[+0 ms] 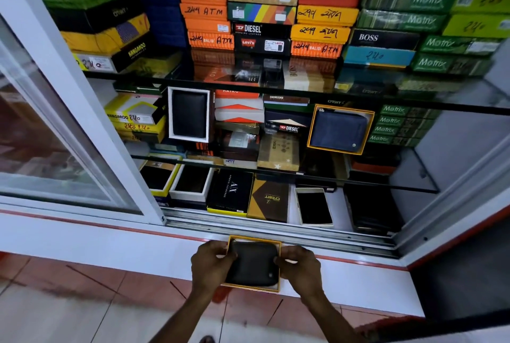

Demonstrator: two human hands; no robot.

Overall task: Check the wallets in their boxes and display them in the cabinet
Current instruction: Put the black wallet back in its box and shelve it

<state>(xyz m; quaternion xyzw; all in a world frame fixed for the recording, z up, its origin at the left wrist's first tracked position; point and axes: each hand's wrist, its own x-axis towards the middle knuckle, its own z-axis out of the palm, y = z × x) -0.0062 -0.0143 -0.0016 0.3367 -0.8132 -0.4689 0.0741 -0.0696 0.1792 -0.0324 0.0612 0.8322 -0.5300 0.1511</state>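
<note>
I see my left hand (211, 266) and right hand (299, 269) gripping opposite sides of an orange-rimmed box (253, 289) — a dark wallet (252, 264) sits inside — just below the open cabinet (276, 228) of stacked boxes.

black wallet (253, 264), in yellow-rimmed box (255, 238)

I am holding a black wallet (254, 264) in a yellow-rimmed box (278, 268). I am seeing a navy wallet (340, 130) in an orange-edged box (371, 127), a black wallet in a white-framed box (205, 115), orange boxes (202, 6) with black handwriting, green striped Matrix boxes (405, 19), a rainbow-striped box (262, 13), and reddish floor tiles (91, 276).
</note>
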